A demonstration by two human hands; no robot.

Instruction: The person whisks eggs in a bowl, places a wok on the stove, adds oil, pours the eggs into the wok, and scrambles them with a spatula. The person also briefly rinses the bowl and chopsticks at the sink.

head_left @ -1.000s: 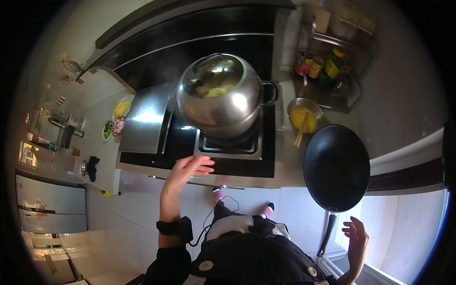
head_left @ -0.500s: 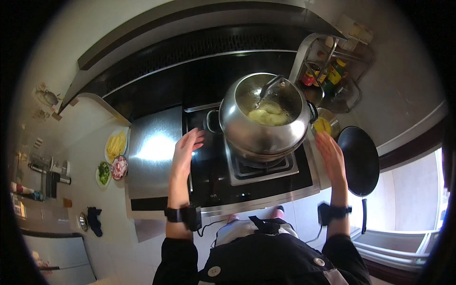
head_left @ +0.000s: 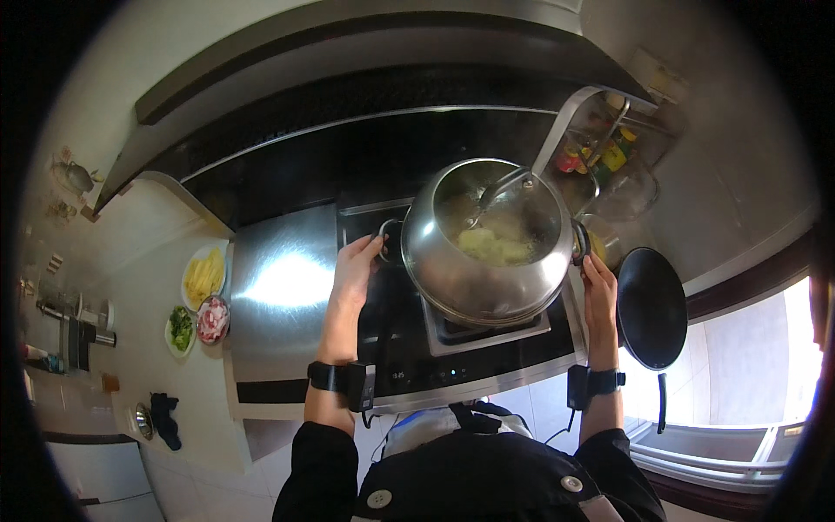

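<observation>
A large round steel pot (head_left: pixel 474 309) sits on the stove under what looks like a domed steel lid (head_left: pixel 426 239) with a glass top and a curved handle (head_left: pixel 502 193). Pale yellow-green food (head_left: pixel 496 248) shows through the glass. My left hand (head_left: pixel 355 265) closes its fingers on the pot's left side handle (head_left: pixel 388 230). On the opposite side, my right hand (head_left: pixel 600 291) has its fingers around the black right side handle (head_left: pixel 582 242). Both palms are partly hidden. Each wrist wears a black band with a small box.
Left of the stove's steel panel (head_left: pixel 283 322) stand a plate of yellow strips (head_left: pixel 204 274), a plate of chopped greens (head_left: pixel 180 329) and a bowl of sliced meat (head_left: pixel 213 319). A black frying pan (head_left: pixel 652 309) is at the right. A rack with bottles (head_left: pixel 613 152) stands behind.
Both hands, held open and apart from the pot before, have closed on its side handles. The view has shifted slightly, and the pot appears a little lower in it.
</observation>
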